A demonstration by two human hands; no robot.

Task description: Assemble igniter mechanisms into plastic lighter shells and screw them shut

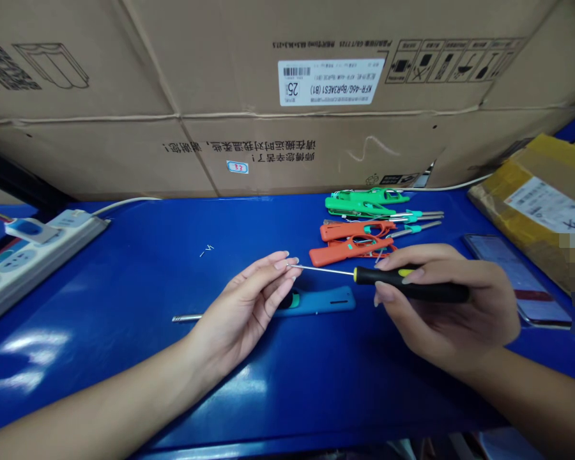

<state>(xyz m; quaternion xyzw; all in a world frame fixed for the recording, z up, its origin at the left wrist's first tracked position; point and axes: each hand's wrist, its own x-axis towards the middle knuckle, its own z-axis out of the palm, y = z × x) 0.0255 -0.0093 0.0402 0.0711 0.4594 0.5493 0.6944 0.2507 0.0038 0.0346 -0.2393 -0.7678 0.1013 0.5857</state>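
My right hand (441,306) grips a black-and-yellow-handled screwdriver (412,286) by the handle. Its thin steel shaft runs left to the fingertips of my left hand (242,313), which pinch the shaft's far end. Beneath my left hand lies a blue plastic tool body (316,301) with a metal rod (186,317) sticking out to the left, partly hidden by the hand. Farther back lie several green plastic tools (364,204) and several orange ones (349,244), with metal shafts. A tiny bent wire (206,251) rests on the blue table (124,383).
Stacked cardboard cartons (287,76) form a wall along the table's far edge. A white power strip (33,255) lies at the left, and a phone (517,281) and a taped parcel (531,198) lie at the right.
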